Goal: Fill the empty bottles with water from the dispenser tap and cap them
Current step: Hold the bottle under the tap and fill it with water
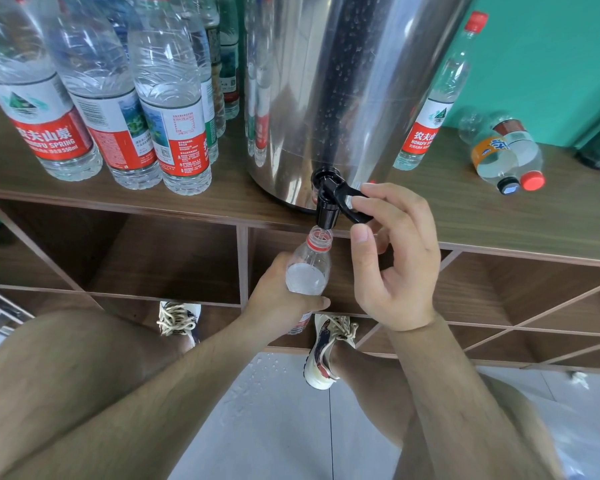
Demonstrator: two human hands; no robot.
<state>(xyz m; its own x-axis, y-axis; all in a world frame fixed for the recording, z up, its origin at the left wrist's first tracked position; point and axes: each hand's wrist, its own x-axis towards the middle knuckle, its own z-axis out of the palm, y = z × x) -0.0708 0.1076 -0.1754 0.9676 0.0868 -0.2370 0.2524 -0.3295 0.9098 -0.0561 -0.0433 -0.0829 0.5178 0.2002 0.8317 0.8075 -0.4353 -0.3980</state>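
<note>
My left hand (278, 296) grips a clear plastic bottle (309, 268) by its body and holds its open red-ringed mouth right under the black tap (328, 202) of the steel dispenser (343, 81). Water stands high in the bottle, near its shoulder. My right hand (392, 251) pinches the tap's black lever (355, 206) between its fingertips and thumb. No cap sits on the held bottle.
Several capped, filled water bottles (174, 109) crowd the wooden shelf top (465, 216) left of the dispenser. One upright bottle (433, 109) stands to its right, and two bottles (506, 157) lie on their sides further right. Open cubbies sit below; water drops wet the floor tiles (267, 372).
</note>
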